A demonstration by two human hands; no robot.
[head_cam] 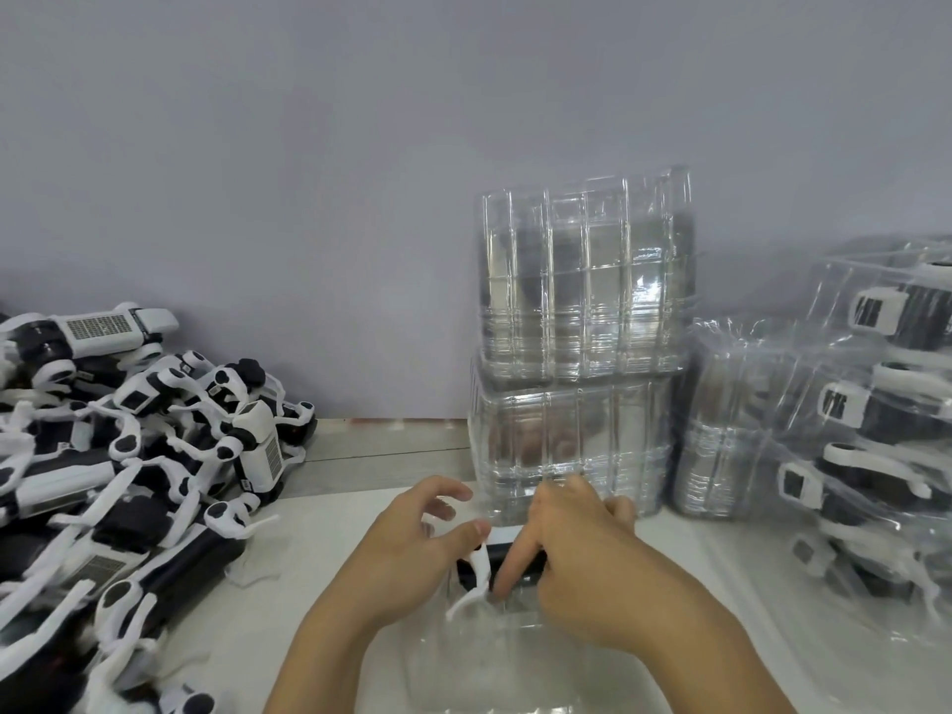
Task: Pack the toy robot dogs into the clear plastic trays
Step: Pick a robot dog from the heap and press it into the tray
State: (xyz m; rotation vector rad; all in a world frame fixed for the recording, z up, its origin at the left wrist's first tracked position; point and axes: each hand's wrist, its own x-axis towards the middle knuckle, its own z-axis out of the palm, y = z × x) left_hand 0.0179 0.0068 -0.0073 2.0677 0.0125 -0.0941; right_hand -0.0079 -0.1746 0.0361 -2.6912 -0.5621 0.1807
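A black and white toy robot dog (507, 556) lies in a clear plastic tray (494, 657) on the table in front of me. My left hand (412, 543) is at the dog's left side, thumb against its white leg, the other fingers spread and relaxed. My right hand (572, 548) covers the dog's right half, with the index finger pressing down on its black body. A big heap of loose toy robot dogs (129, 456) fills the left of the table.
Two stacks of empty clear trays (582, 353) stand one on the other against the grey wall, with a third stack (721, 425) beside them. Packed trays holding dogs (876, 430) lean in a pile at the right. Bare table lies between the heap and my hands.
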